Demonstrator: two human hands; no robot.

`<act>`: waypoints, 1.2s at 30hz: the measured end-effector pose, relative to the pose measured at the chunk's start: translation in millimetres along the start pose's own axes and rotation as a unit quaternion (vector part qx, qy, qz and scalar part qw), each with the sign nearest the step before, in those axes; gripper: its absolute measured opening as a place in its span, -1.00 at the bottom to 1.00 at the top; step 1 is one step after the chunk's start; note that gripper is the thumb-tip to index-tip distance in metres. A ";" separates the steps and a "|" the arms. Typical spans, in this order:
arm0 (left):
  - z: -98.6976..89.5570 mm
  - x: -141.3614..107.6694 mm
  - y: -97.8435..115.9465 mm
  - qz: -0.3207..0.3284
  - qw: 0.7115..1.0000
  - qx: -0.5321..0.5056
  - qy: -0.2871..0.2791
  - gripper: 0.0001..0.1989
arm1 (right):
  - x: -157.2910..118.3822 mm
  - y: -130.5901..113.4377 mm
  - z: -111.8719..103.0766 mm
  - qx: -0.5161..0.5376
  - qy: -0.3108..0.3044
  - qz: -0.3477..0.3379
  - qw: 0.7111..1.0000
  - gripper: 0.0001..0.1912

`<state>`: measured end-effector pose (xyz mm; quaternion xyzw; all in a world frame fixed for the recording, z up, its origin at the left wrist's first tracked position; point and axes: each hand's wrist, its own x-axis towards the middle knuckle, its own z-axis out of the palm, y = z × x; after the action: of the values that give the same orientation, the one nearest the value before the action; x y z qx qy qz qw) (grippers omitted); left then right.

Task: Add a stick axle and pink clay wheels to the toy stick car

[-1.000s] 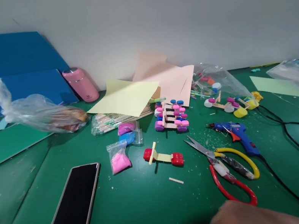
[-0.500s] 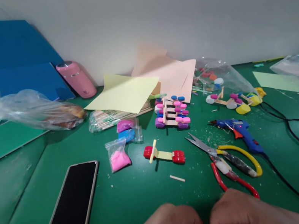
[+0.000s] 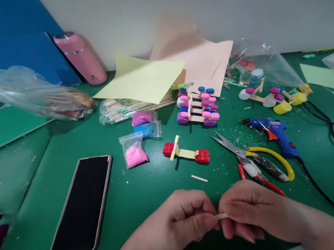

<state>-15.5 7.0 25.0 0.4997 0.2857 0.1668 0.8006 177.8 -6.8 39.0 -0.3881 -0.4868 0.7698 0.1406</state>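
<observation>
Between my two hands, at the bottom centre, is a small pale wooden stick (image 3: 221, 216). My left hand (image 3: 187, 220) pinches its left end between thumb and fingers. On its right end, my right hand (image 3: 249, 209) closes in the same way. Just beyond them lies a short white stick piece (image 3: 199, 178). Farther off stands a small model with red ends (image 3: 186, 153), a pale strip between them and an upright stick. Near my right hand lie scissors (image 3: 228, 144) with yellow handles, over red-handled pliers (image 3: 269, 184).
A phone (image 3: 81, 207) lies at left. Bags of clay (image 3: 135, 155) and a row of colourful wheeled models (image 3: 198, 108) stand farther back. A blue glue gun (image 3: 280, 135) with a black cord is at right. Behind are a pink bottle (image 3: 82, 58) and paper sheets (image 3: 142, 77).
Both hands now show more fully, with the small stick visible between them. The camera view has tilted downward, so the table things appear higher and slightly to the right.
</observation>
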 end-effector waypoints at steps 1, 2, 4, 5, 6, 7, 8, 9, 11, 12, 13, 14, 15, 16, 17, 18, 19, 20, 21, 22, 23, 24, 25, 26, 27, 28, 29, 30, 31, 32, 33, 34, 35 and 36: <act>0.1 0.5 -0.3 0.001 1.000 -0.005 -0.001 -0.68 | 0.3 0.5 0.5 0.006 0.000 0.002 1.000 -0.55; 0.1 0.7 -0.7 0.000 1.000 -0.012 -0.001 -0.69 | 0.7 0.9 0.9 0.013 -0.001 0.004 1.000 -0.55; -0.3 0.2 -2.2 -0.009 1.000 -0.028 -0.001 -0.70 | 1.0 1.5 0.5 0.031 -0.006 0.008 0.999 -0.56; -1.0 -0.6 -3.1 -0.012 0.999 -0.043 0.002 -0.71 | 0.6 1.8 -0.7 0.050 -0.008 0.006 0.999 -0.57; -1.9 -1.6 -4.2 -0.007 0.998 -0.069 0.010 -0.71 | -0.2 2.2 -2.6 0.079 0.002 -0.003 0.997 -0.59; -3.1 -2.6 -5.4 0.010 0.994 -0.106 0.025 -0.72 | -1.6 2.5 -5.3 0.118 0.026 -0.017 0.993 -0.61; -4.4 -3.3 -6.6 0.034 0.988 -0.147 0.043 -0.73 | -3.3 3.0 -8.4 0.160 0.058 -0.036 0.985 -0.62; -5.8 -3.6 -7.8 0.065 0.977 -0.193 0.063 -0.73 | -5.1 3.5 -11.5 0.193 0.105 -0.056 0.974 -0.63; -7.8 -2.1 -10.1 0.101 0.961 -0.241 0.084 -0.78 | -7.6 4.7 -16.0 0.196 0.154 -0.078 0.965 -0.66; -8.3 -0.5 -11.0 0.103 0.958 -0.252 0.092 -0.79 | -7.8 5.3 -16.8 0.158 0.155 -0.073 0.972 -0.66; -8.4 1.4 -11.9 0.105 0.956 -0.255 0.097 -0.80 | -7.0 5.9 -16.6 0.120 0.158 -0.073 0.977 -0.66; -8.3 3.5 -12.8 0.104 0.956 -0.255 0.099 -0.81 | -5.3 6.3 -15.4 0.082 0.161 -0.070 0.981 -0.65; -8.0 5.4 -13.5 0.107 0.955 -0.256 0.103 -0.82 | -2.9 6.6 -13.5 0.054 0.167 -0.068 0.982 -0.65; -7.6 7.1 -14.3 0.108 0.955 -0.256 0.105 -0.83 | 0.1 6.7 -11.3 0.037 0.176 -0.069 0.981 -0.65; -7.2 8.6 -14.9 0.107 0.955 -0.257 0.106 -0.84 | 3.3 6.5 -8.9 0.031 0.182 -0.069 0.980 -0.66; -6.9 9.7 -15.6 0.105 0.955 -0.258 0.106 -0.84 | 6.5 6.1 -6.7 0.031 0.185 -0.069 0.980 -0.67; -6.7 10.6 -16.1 0.102 0.955 -0.258 0.108 -0.84 | 9.4 5.5 -4.6 0.034 0.186 -0.067 0.980 -0.69; -6.5 11.3 -16.5 0.098 0.955 -0.257 0.108 -0.84 | 12.1 4.6 -2.9 0.039 0.187 -0.063 0.980 -0.70; -6.4 11.9 -16.8 0.093 0.956 -0.255 0.110 -0.83 | 14.3 3.6 -1.4 0.044 0.186 -0.059 0.980 -0.72; -6.4 12.4 -16.9 0.090 0.956 -0.253 0.116 -0.83 | 16.2 2.6 -0.1 0.048 0.185 -0.055 0.980 -0.74; -6.4 12.9 -16.9 0.088 0.956 -0.251 0.127 -0.82 | 17.8 1.7 1.1 0.049 0.186 -0.052 0.980 -0.76; -6.3 13.3 -16.7 0.087 0.954 -0.248 0.143 -0.82 | 19.1 1.0 2.2 0.048 0.187 -0.052 0.980 -0.78; -6.1 13.6 -16.2 0.087 0.952 -0.244 0.163 -0.83 | 20.2 0.5 3.1 0.048 0.190 -0.056 0.979 -0.78; -5.7 13.8 -15.6 0.087 0.949 -0.238 0.185 -0.82 | 21.2 0.5 4.0 0.046 0.194 -0.060 0.978 -0.79; -5.0 13.9 -15.0 0.087 0.947 -0.230 0.209 -0.82 | 22.0 0.8 4.8 0.041 0.202 -0.064 0.976 -0.79; -4.0 13.9 -14.2 0.086 0.944 -0.220 0.229 -0.81 | 22.7 1.5 5.4 0.033 0.210 -0.069 0.975 -0.79; -2.7 13.7 -13.5 0.084 0.943 -0.207 0.245 -0.80 | 23.3 2.3 6.0 0.021 0.222 -0.077 0.972 -0.80; -1.0 13.5 -12.8 0.082 0.944 -0.192 0.256 -0.80 | 23.9 3.4 6.5 0.006 0.236 -0.090 0.968 -0.80; 1.1 13.4 -12.2 0.081 0.945 -0.176 0.265 -0.79 | 24.4 4.5 7.0 -0.010 0.252 -0.106 0.962 -0.80; 3.6 13.4 -11.6 0.077 0.946 -0.155 0.275 -0.78 | 25.0 5.5 7.5 -0.021 0.269 -0.123 0.955 -0.81; 6.4 13.7 -10.9 0.072 0.946 -0.129 0.289 -0.77 | 25.7 6.5 8.2 -0.024 0.284 -0.138 0.949 -0.82; 9.5 14.4 -10.1 0.068 0.943 -0.100 0.311 -0.77 | 26.4 7.4 9.1 -0.021 0.296 -0.150 0.943 -0.82; 12.9 15.5 -9.1 0.065 0.937 -0.072 0.336 -0.77 | 27.1 8.3 10.1 -0.013 0.305 -0.158 0.939 -0.82; 16.3 17.0 -8.1 0.065 0.929 -0.048 0.361 -0.78 | 28.0 9.3 11.3 -0.003 0.309 -0.165 0.937 -0.81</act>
<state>7.9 1.4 18.4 0.3841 0.5140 0.4009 0.6539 152.6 -1.9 20.7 -0.5216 -0.4786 0.5766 0.4079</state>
